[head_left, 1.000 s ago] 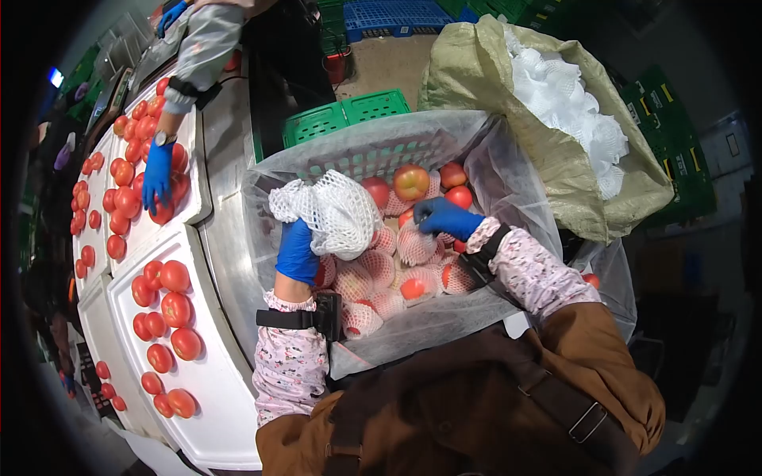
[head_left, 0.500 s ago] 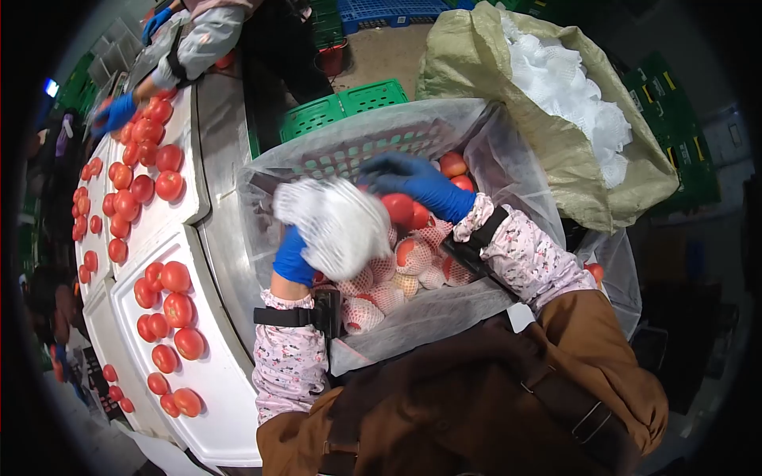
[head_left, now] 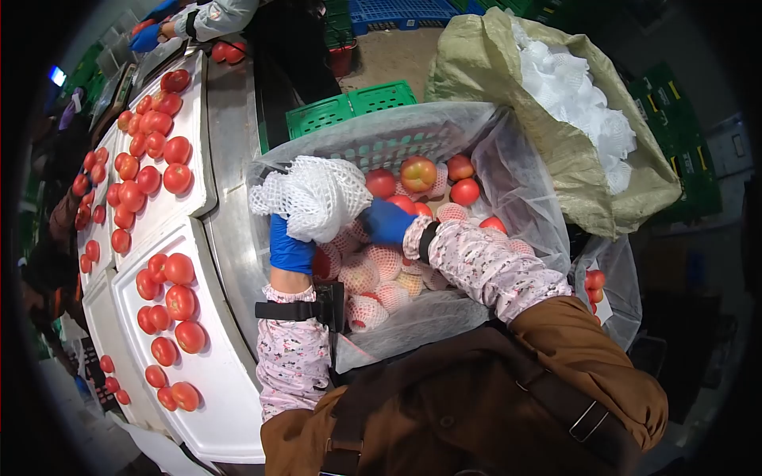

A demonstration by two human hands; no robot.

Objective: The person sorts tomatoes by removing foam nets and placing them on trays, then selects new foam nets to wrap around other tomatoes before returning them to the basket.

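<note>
My left hand (head_left: 290,247), in a blue glove, is closed around a bunch of white foam net sleeves (head_left: 313,198) over the left side of a lined crate (head_left: 456,305). Close beside the bunch, my right hand (head_left: 389,222) reaches into the crate; its fingertips are hidden, so what they grip, if anything, does not show. Net-wrapped tomatoes (head_left: 359,274) fill the near part of the crate. Several bare tomatoes (head_left: 417,174) lie toward its far side.
White trays (head_left: 226,420) with loose tomatoes (head_left: 179,301) stand on the left. At the back right, an open sack (head_left: 468,71) holds more foam nets (head_left: 567,95). A green crate (head_left: 349,111) sits behind. A co-worker's gloved hand (head_left: 146,38) is at the upper left.
My right hand has moved left and down toward the foam nets, uncovering bare tomatoes. The bunch in my left hand has shifted slightly left. The co-worker's hand has drawn back from the tray.
</note>
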